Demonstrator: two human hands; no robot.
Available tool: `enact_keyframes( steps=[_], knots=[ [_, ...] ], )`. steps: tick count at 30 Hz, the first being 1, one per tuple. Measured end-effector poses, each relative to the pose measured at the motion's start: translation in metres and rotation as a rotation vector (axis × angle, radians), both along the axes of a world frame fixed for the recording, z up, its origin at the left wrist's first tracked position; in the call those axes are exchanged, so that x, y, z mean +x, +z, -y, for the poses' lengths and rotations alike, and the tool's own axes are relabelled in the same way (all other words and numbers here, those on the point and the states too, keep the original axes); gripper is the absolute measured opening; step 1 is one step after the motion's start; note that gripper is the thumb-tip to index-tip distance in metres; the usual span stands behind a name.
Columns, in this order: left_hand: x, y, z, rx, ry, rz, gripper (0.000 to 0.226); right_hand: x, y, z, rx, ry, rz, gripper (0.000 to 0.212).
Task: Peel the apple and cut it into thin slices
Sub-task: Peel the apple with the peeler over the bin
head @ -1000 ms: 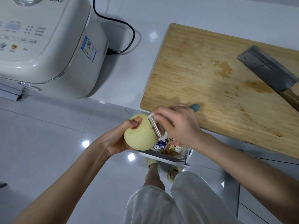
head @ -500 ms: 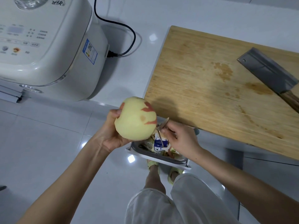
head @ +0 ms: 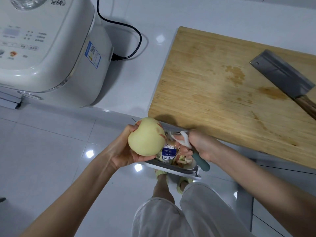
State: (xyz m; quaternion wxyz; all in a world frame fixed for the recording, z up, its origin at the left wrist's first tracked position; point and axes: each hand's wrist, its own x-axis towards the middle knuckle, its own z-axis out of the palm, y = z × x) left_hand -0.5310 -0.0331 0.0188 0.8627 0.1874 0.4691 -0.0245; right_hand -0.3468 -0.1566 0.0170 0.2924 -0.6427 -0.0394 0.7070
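Observation:
My left hand (head: 123, 152) grips a mostly peeled pale yellow apple (head: 146, 136) from below and behind; a few red skin patches remain on its right side. My right hand (head: 201, 146) holds a peeler (head: 191, 148) with a white head and teal handle, just right of the apple and apart from it. Both hands hover over a waste bin (head: 172, 166) below the counter edge. A wooden cutting board (head: 222, 93) lies on the counter, with a cleaver (head: 282, 76) resting on its right part.
A white rice cooker (head: 47, 48) stands at the left of the white counter, its black cord (head: 130, 40) looping toward the board. The bin holds peel scraps and a small carton (head: 168, 152). My legs and slippers show on the tiled floor below.
The apple was lifted and turned, showing red patches, then lowered a little. My right hand drew the peeler off the apple to the right, its teal handle now pointing down.

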Motion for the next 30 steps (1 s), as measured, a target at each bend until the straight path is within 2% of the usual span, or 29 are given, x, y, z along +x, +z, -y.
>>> enact_keyframes(
  steps=[3,6,8,10,14,18,21,25,30],
  knots=[
    [0.001,-0.002,0.002,-0.043,0.019,-0.030,0.096,-0.015,0.012,-0.001,0.376,0.015,0.560,0.033],
    [0.005,0.001,0.006,-0.040,0.032,-0.031,0.069,-0.027,0.013,-0.006,0.674,0.132,1.222,0.036],
    [0.008,0.003,0.007,-0.045,0.036,-0.014,0.061,-0.030,0.011,-0.010,0.755,0.169,1.419,0.035],
    [0.009,0.003,0.008,-0.050,0.041,-0.002,0.057,-0.028,0.006,-0.009,0.789,0.157,1.457,0.034],
    [0.010,0.006,0.008,-0.086,0.071,0.009,0.052,-0.022,0.001,-0.001,0.794,0.113,1.406,0.034],
    [0.010,0.006,0.007,-0.143,0.082,0.057,0.075,-0.023,-0.005,0.001,0.764,0.099,1.312,0.033],
    [0.010,0.004,0.007,-0.185,0.084,0.058,0.072,-0.024,-0.009,0.000,0.728,0.154,1.305,0.034],
    [0.010,0.006,0.007,-0.250,0.084,0.091,0.084,-0.021,-0.025,0.005,0.680,0.310,1.345,0.024],
    [0.014,0.015,-0.001,-0.201,0.055,0.116,0.080,-0.023,-0.039,0.013,0.554,0.374,1.327,0.024]
  ],
)
